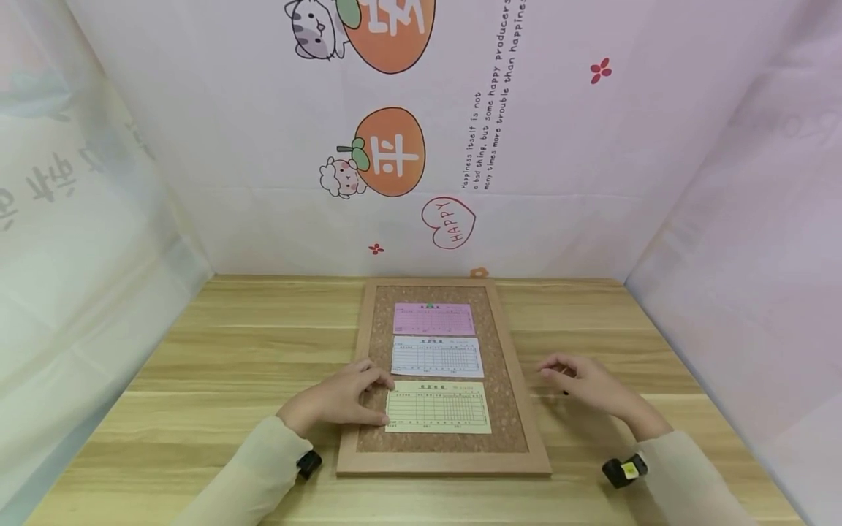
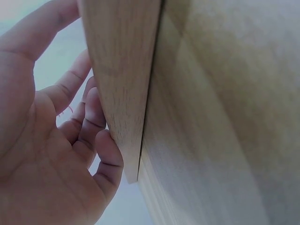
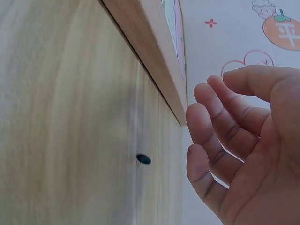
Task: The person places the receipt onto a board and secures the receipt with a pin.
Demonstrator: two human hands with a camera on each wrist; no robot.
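Observation:
A yellow printed slip lies on the lower part of a wood-framed cork board. My left hand reaches over the board's left frame, its thumb and index fingertips spread along the slip's left edge. In the left wrist view the other fingers of that left hand bend beside the frame. My right hand hovers right of the board with loosely bent fingers and nothing visible in them. Near it on the table is a small black pin-like piece, partly covered by the hand in the head view.
Higher on the cork are a white slip and a pink slip, the pink one with a green pushpin at its top. The board lies on a wooden table, with printed cloth hanging behind and at the sides.

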